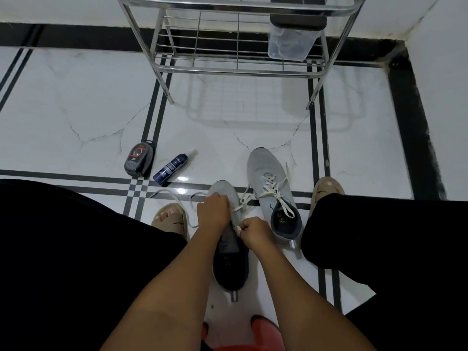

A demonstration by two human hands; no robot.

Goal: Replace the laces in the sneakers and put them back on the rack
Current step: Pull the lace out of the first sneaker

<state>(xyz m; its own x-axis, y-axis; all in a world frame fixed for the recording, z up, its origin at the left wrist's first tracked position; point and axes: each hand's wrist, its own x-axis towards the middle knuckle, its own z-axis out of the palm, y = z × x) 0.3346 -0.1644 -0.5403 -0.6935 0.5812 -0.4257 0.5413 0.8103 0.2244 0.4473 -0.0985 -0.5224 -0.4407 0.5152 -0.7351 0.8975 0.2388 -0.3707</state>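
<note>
Rack (243, 69) cut off at top edge. Near sneaker's (229, 264) eyelets hidden under both hands. Spray can (170, 169) label too small to read.

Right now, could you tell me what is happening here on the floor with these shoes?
A seated person is lacing a grey sneaker on the floor. The left hand holds the shoe's upper while the right hand pinches the white lace. The second sneaker, already laced but untied, lies beside it. The metal rack stands ahead, with a polish tin and a spray can to the left.
</note>
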